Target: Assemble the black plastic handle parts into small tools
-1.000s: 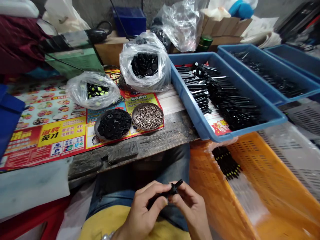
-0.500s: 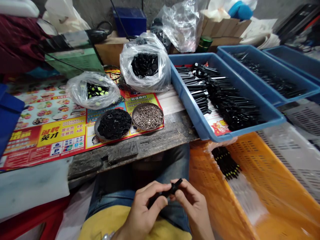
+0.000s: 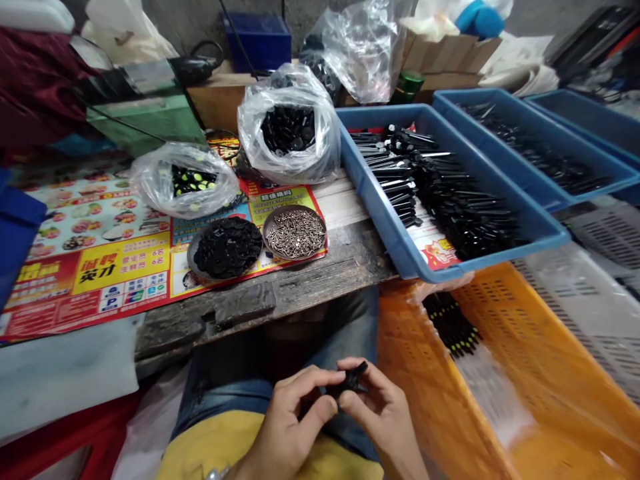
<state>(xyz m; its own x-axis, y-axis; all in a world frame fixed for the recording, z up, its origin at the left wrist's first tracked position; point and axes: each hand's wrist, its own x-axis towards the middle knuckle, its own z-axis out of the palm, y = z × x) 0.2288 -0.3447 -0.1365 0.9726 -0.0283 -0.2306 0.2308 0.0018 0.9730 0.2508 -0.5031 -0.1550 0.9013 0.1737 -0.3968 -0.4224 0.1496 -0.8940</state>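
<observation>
Left hand [image 3: 285,427] and right hand [image 3: 385,413] meet, both pinching 1 small black part [image 3: 350,383] above the lap.

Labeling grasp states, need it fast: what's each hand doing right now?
Left hand: closed on the small black part.
Right hand: fingers pinch the same small black part.

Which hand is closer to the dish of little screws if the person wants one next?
Probably the left hand: the screw dish sits up and left, on its side. The right hand pinches the black part.
</observation>
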